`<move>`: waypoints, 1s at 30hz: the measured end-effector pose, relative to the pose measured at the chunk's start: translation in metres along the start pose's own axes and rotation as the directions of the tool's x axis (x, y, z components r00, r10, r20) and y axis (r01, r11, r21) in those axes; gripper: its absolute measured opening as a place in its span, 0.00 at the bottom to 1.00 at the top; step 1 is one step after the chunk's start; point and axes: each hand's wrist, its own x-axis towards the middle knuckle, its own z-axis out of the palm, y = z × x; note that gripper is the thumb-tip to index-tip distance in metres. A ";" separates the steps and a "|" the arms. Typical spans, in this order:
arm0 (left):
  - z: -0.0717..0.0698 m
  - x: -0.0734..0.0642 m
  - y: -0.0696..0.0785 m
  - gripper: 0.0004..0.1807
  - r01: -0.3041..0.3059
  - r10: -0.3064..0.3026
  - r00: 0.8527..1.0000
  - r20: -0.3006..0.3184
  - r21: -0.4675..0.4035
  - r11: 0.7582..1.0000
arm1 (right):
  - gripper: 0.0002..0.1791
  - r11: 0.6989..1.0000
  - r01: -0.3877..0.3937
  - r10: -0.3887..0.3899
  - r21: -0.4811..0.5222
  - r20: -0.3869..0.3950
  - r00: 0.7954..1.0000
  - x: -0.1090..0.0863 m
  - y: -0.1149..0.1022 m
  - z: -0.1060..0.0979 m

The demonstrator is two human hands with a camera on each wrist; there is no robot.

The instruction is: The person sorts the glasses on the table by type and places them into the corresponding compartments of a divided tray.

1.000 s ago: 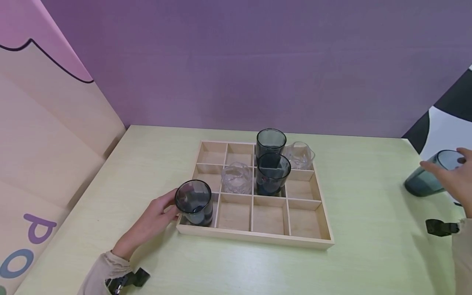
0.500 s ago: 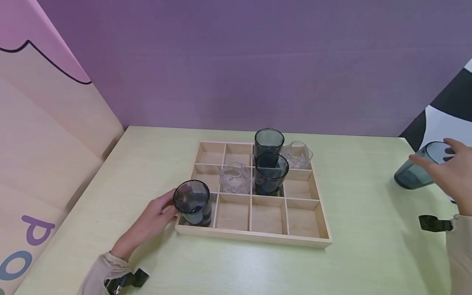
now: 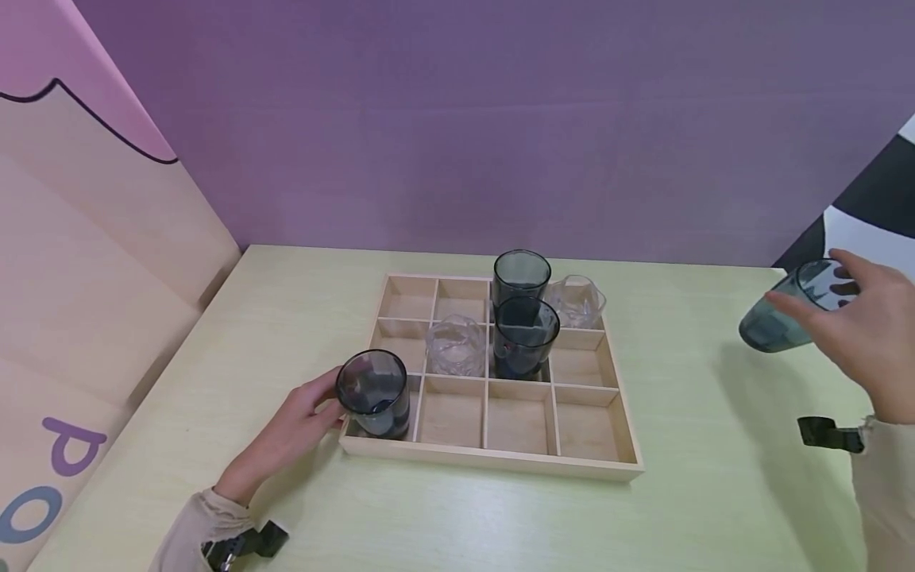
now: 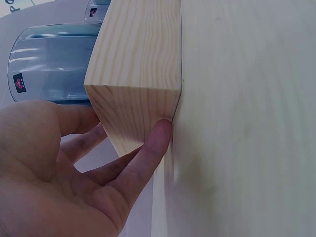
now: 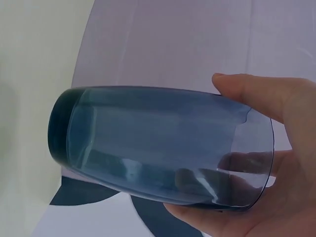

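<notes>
My right hand (image 3: pixel 868 334) grips a blue-grey tumbler (image 3: pixel 772 326) near its mouth, thumb on one side and fingers round the other. The tumbler is tilted, its thick base pointing left and down, above the table's right side. My left hand (image 3: pixel 303 417) touches the front-left corner of a divided wooden tray (image 3: pixel 493 462), fingertips against its outer side in the left wrist view. A dark tumbler (image 3: pixel 375 397) stands in that corner's compartment, hiding some fingertips in the head view. Two more smoky tumblers, a nearer one (image 3: pixel 525 349) and a farther one (image 3: pixel 520 266), stand in the third column.
Inside the tray are two clear wavy glasses, one mid-tray (image 3: pixel 456 357) and another clear glass (image 3: pixel 577 298) at the back right. A purple backdrop (image 3: pixel 457 135) rises behind the table (image 3: pixel 443 528). A printed pale panel (image 3: pixel 93 278) borders the left.
My right hand has carried the tumbler left and up from the table's right edge. The left hand stays at the tray corner, and the tray's glasses have kept their places.
</notes>
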 end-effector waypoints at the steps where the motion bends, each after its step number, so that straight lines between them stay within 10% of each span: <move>1: 0.000 0.000 0.000 0.23 0.000 0.000 1.000 0.001 0.001 1.000 | 0.49 1.000 0.012 -0.012 0.002 0.001 1.000 -0.001 -0.003 -0.001; 30: 0.001 -0.001 0.004 0.21 -0.027 0.027 1.000 -0.008 0.011 1.000 | 0.42 0.951 0.284 -0.278 0.122 -0.060 0.959 -0.031 -0.061 -0.003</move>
